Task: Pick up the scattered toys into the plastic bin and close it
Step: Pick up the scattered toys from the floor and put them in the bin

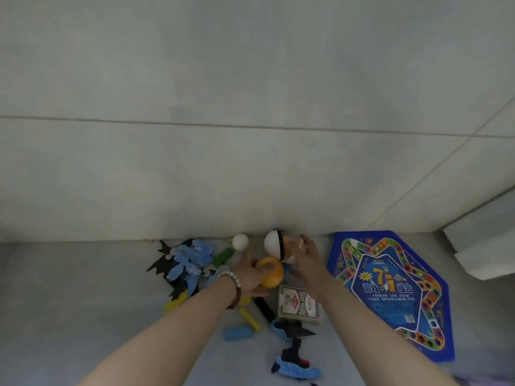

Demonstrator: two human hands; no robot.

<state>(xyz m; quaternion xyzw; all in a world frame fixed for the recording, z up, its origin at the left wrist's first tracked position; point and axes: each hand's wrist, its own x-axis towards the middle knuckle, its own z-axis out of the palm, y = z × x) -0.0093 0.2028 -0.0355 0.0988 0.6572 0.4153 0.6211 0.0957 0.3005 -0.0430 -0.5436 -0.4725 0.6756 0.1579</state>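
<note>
Yellow round toy (272, 273): I am watching the left hand (250, 275) gripping it, fingers over, thumb under. White-headed toy figure (273, 244): the right hand (306, 260) is curling round it, just beyond that grip. White ball (240, 242) is lying leftward, playing-card box (299, 303) nearer, game board (390, 293) far right.

Wall (250, 79): grey tiles filling the upper frame; one horizontal grout line, diagonal lines at upper right.
Floor (69, 288): grey, lower frame, meeting the wall.
White object (485, 246): right edge; kind unclear.
</note>
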